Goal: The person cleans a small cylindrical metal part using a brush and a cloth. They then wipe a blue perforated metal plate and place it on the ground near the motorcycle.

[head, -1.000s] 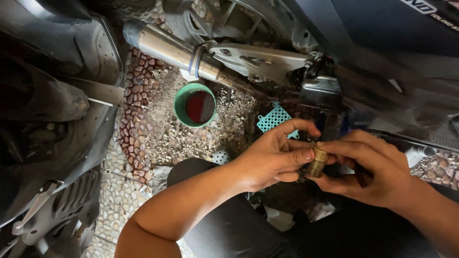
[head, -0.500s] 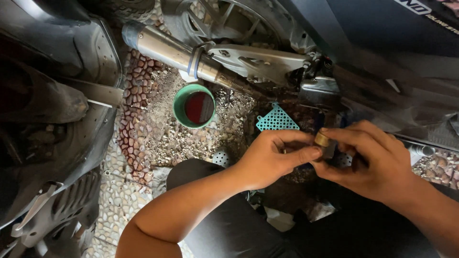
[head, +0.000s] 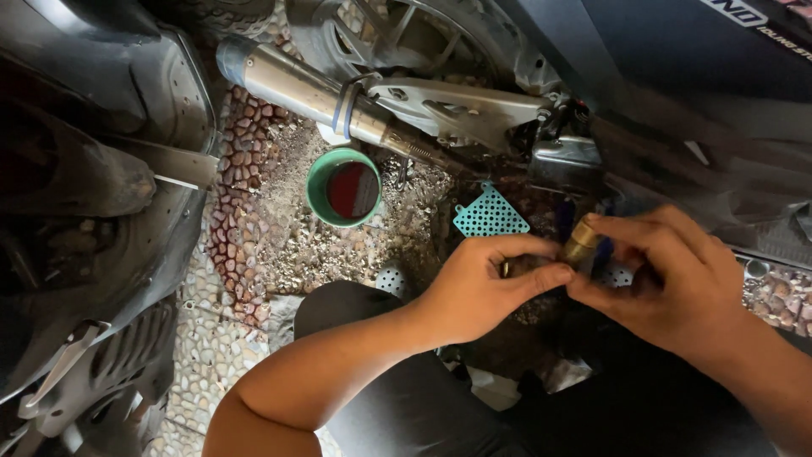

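Brass cylinder (head: pixel 580 243) sat pinched between fingertips of left hand (head: pixel 474 288) and right hand (head: pixel 664 279), above a teal perforated plate (head: pixel 491 216)

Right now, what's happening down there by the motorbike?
A person crouches beside a motorbike, holding a small brass-coloured cylindrical part between the fingertips of both hands: left hand, right hand. On the pebbled ground beyond sits a green cup of dark reddish liquid, just below the exhaust pipe. A teal perforated piece lies nearby.
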